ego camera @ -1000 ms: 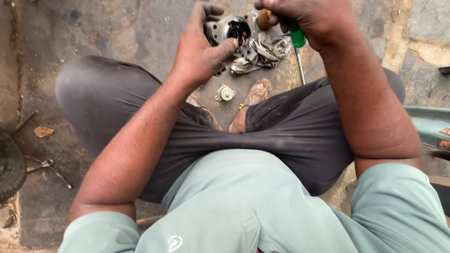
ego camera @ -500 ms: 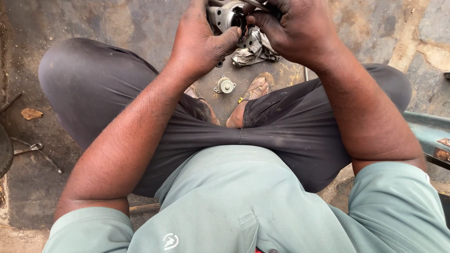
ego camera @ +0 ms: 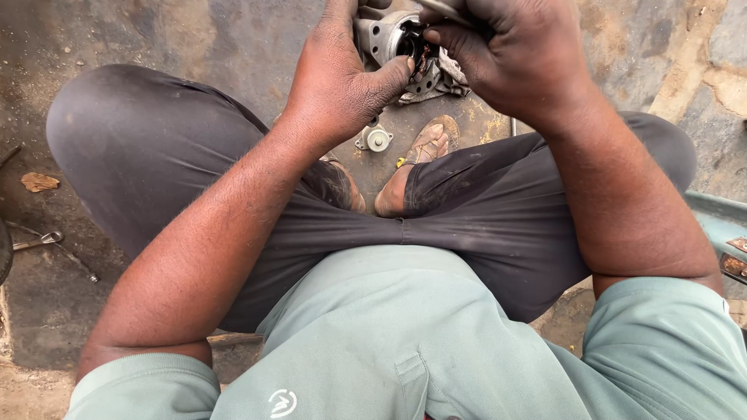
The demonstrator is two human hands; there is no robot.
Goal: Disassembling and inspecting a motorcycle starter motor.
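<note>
I squat over a concrete floor and hold a small grey metal housing (ego camera: 387,35) up near the top of the view. My left hand (ego camera: 342,85) grips its left side, thumb against the open round bore with dark parts inside. My right hand (ego camera: 510,54) closes over the right side and holds a slim metal tool shaft (ego camera: 440,9) pointed into the bore; the tool's handle is hidden in the fist. A dirty grey rag (ego camera: 436,78) hangs under the housing.
A small round metal part (ego camera: 375,139) lies on the floor between my sandalled feet (ego camera: 424,148). A spanner (ego camera: 35,241) and a dry leaf (ego camera: 39,182) lie at the left. A grey-green metal edge (ego camera: 720,210) sits at the right.
Both hands have come together on the housing. The right hand, earlier apart with a green-handled screwdriver showing, now covers the tool. The view has shifted down and closer.
</note>
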